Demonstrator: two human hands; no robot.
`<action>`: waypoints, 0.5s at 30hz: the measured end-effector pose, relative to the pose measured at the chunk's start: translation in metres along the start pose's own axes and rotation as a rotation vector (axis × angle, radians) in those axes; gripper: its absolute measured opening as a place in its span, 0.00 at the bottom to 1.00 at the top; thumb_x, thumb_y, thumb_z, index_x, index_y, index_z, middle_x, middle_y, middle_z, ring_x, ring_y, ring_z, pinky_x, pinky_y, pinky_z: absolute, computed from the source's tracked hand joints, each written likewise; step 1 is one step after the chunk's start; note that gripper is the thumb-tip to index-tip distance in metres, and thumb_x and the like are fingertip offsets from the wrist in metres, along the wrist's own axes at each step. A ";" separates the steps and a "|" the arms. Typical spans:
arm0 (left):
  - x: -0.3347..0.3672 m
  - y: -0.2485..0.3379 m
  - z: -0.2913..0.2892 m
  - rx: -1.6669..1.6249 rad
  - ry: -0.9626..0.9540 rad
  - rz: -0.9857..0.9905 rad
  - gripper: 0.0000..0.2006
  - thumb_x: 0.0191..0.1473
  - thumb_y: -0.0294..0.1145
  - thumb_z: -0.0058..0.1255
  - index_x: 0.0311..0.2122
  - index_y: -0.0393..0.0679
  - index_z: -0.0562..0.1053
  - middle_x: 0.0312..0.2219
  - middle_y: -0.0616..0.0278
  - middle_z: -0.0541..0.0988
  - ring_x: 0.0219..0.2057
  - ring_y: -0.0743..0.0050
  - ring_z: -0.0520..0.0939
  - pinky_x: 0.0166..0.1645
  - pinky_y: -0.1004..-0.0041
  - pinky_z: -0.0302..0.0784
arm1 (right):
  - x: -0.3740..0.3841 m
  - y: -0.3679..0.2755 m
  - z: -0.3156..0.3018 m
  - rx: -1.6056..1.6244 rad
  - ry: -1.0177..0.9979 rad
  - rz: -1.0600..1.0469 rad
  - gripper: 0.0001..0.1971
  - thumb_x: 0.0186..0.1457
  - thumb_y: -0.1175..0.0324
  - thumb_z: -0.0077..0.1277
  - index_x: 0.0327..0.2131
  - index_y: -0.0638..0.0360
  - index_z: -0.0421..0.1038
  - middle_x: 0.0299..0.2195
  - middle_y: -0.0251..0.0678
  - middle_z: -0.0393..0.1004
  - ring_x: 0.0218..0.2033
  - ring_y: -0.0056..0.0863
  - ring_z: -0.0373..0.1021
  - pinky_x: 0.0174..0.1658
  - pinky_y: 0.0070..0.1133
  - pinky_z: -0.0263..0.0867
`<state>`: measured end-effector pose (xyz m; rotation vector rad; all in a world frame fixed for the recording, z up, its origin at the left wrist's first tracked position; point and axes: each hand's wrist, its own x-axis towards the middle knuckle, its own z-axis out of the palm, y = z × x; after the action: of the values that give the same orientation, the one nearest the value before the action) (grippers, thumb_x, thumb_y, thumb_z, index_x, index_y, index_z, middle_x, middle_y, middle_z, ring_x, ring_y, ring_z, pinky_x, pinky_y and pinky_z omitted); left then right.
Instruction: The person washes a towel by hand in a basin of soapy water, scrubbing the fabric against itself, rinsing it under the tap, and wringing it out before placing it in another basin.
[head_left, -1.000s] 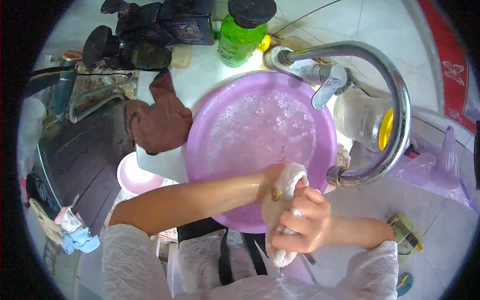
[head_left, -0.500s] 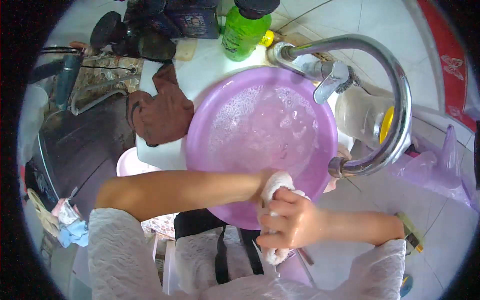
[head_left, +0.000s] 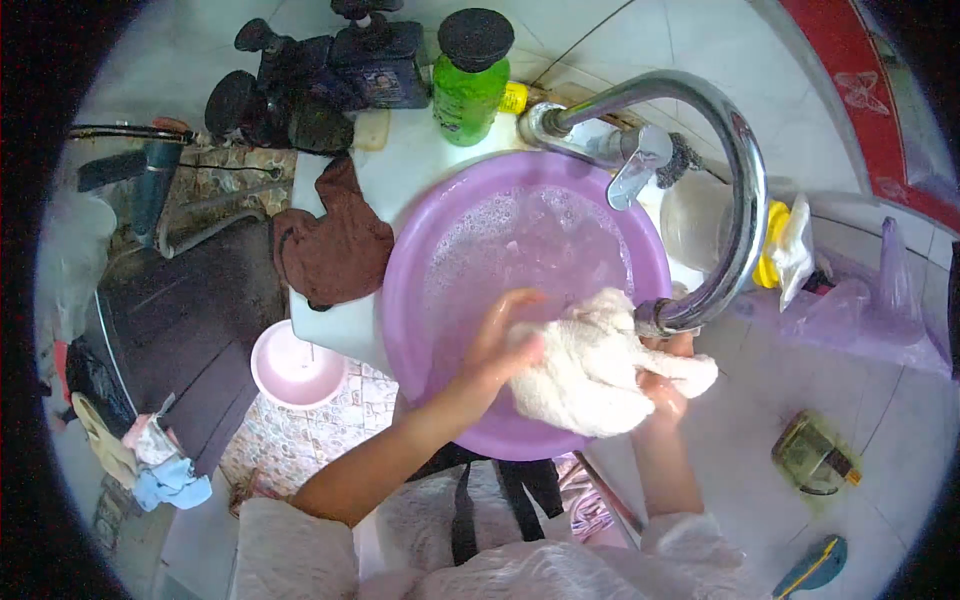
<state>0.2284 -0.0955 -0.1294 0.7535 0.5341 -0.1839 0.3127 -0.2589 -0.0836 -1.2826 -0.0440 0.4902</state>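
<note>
A wet white towel (head_left: 585,375), loosely bunched, is held over the near right part of a purple basin (head_left: 398,330). My right hand (head_left: 663,398) grips its right side from below, with part of the fingers hidden under the folds and behind the tap's spout. At the towel's left edge is my left hand (head_left: 500,350), its fingers stretched out and apart; the thumb looks blurred against the cloth. Sudsy water (head_left: 510,250) lies in the basin. Above the towel's right end the curved chrome tap (head_left: 745,190) ends, and no running water shows.
A brown cloth (head_left: 335,245) lies on the white counter left of the basin. Behind stand a green pump bottle (head_left: 470,95) and dark bottles (head_left: 375,65). A clear jar (head_left: 695,220) sits beyond the tap. A small pink basin (head_left: 262,370) is lower left.
The towel was squeezed in a tight twist near the basin's front edge; now it is loosened and spread further right, by the spout. My left hand has come off its grip, fingers opened.
</note>
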 end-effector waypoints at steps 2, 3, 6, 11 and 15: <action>-0.004 -0.002 0.001 -0.024 -0.095 0.138 0.41 0.43 0.54 0.51 0.55 0.37 0.50 0.52 0.56 0.57 0.52 0.63 0.63 0.54 0.66 0.58 | -0.003 0.003 0.002 0.182 0.001 0.053 0.10 0.39 0.76 0.49 0.22 0.54 0.56 0.21 0.30 0.60 0.24 0.21 0.59 0.29 0.20 0.57; -0.004 -0.003 0.002 -0.061 -0.188 0.278 0.49 0.38 0.58 0.54 0.57 0.37 0.45 0.55 0.54 0.52 0.54 0.59 0.60 0.57 0.64 0.55 | -0.006 0.009 -0.001 0.294 -0.041 0.127 0.09 0.38 0.76 0.47 0.22 0.54 0.56 0.22 0.31 0.60 0.25 0.22 0.59 0.30 0.20 0.57; -0.006 -0.014 0.003 -0.170 -0.293 0.222 0.58 0.27 0.60 0.62 0.57 0.36 0.45 0.56 0.48 0.49 0.56 0.55 0.56 0.58 0.61 0.52 | -0.015 0.020 -0.002 0.417 0.057 0.342 0.08 0.38 0.74 0.45 0.23 0.54 0.55 0.25 0.33 0.61 0.28 0.26 0.60 0.32 0.22 0.59; -0.010 -0.011 0.012 0.382 -0.267 0.487 0.32 0.29 0.37 0.62 0.45 0.40 0.66 0.45 0.52 0.65 0.48 0.63 0.66 0.53 0.67 0.59 | -0.018 0.026 -0.025 0.516 0.032 0.485 0.22 0.45 0.68 0.46 0.46 0.60 0.57 0.40 0.45 0.66 0.43 0.37 0.65 0.47 0.32 0.62; -0.031 -0.004 0.024 0.587 -0.197 0.606 0.21 0.26 0.31 0.58 0.34 0.43 0.73 0.39 0.54 0.70 0.44 0.60 0.70 0.48 0.65 0.65 | -0.037 0.033 -0.028 0.317 -0.032 0.577 0.33 0.49 0.51 0.46 0.53 0.60 0.50 0.47 0.44 0.62 0.47 0.37 0.62 0.52 0.32 0.57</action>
<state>0.2105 -0.1159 -0.1008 1.4175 0.0363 0.1596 0.2769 -0.2920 -0.1141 -0.9627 0.3736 0.9701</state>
